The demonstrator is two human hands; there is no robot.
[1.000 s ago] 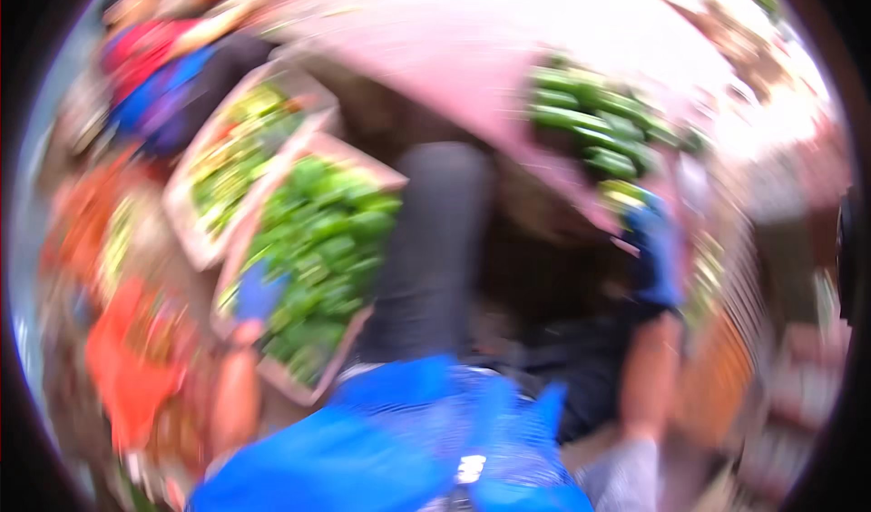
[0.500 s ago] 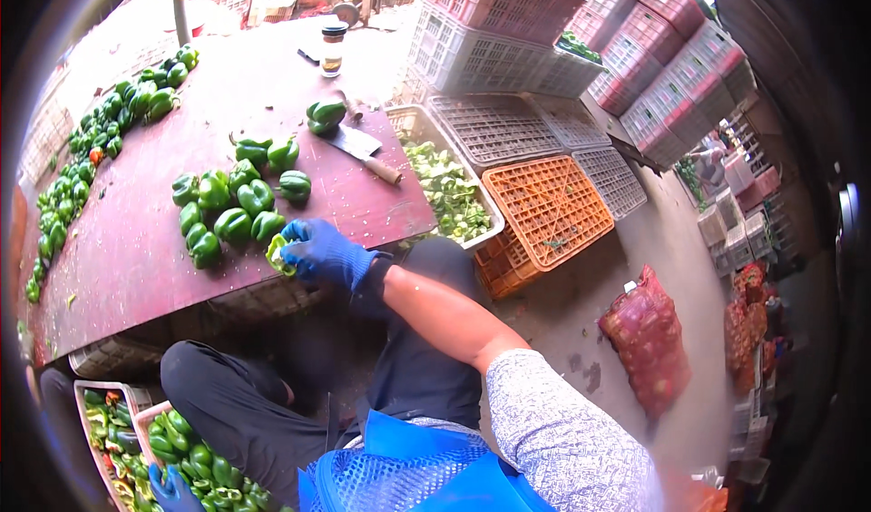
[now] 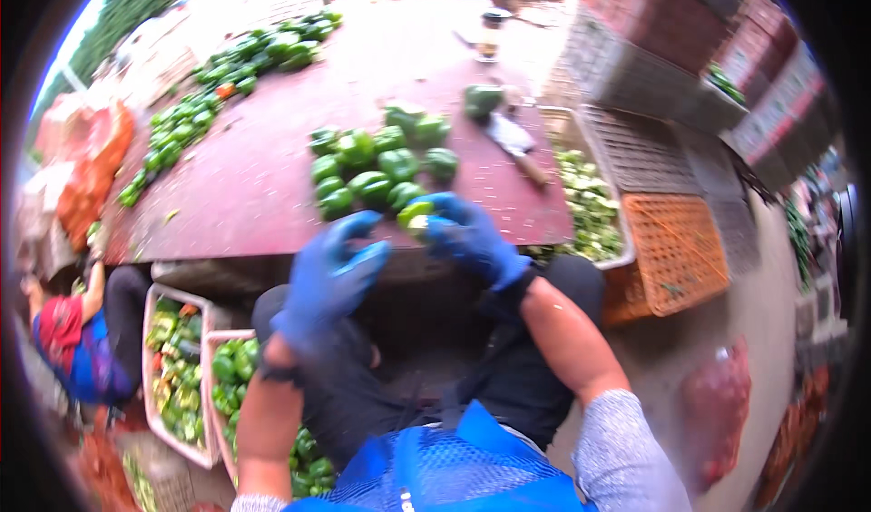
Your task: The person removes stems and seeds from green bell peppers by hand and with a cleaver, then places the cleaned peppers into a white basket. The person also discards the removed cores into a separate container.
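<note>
Blue gloves cover both of my hands. My right hand (image 3: 474,242) pinches a green bell pepper (image 3: 416,216), light yellow-green on the side turned up, just past the near edge of the table. To its left, my left hand (image 3: 334,274) is raised with thumb and fingers apart, nothing between them, not touching the pepper. Beyond both hands, a cluster of whole green bell peppers (image 3: 370,187) rests on the dark red table (image 3: 263,208). Right of the cluster lies a cleaver (image 3: 515,144) with a wooden handle, beside a single dark green pepper (image 3: 483,102).
A long heap of green peppers (image 3: 259,58) lines the table's far left. A jar (image 3: 490,35) stands at the back. Right are a crate of pepper scraps (image 3: 581,203) and an orange crate (image 3: 676,249). Pepper crates (image 3: 210,394) stand lower left, near another person (image 3: 91,339).
My left hand has come up from the pepper crate at lower left to beside the right hand. The right hand keeps the pepper. The view has swung left and blurred.
</note>
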